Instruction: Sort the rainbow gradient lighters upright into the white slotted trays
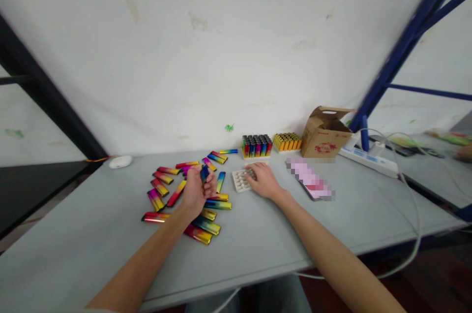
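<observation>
My left hand (195,191) grips a dark blue lighter (204,173) above the loose rainbow lighters (206,224) at mid-table (92,234). My right hand (263,180) rests on the white grid tray (239,181) toward the far edge; I cannot tell whether it grips anything.

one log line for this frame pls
left hand: holds blue lighter over lighter pile | right hand: resting on white grid tray | behind: filled lighter tray, cardboard box

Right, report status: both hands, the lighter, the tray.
Left hand shut on a dark lighter, above the loose lighters. Right hand flat on the white tray. Phone lies right of it, apart.
</observation>
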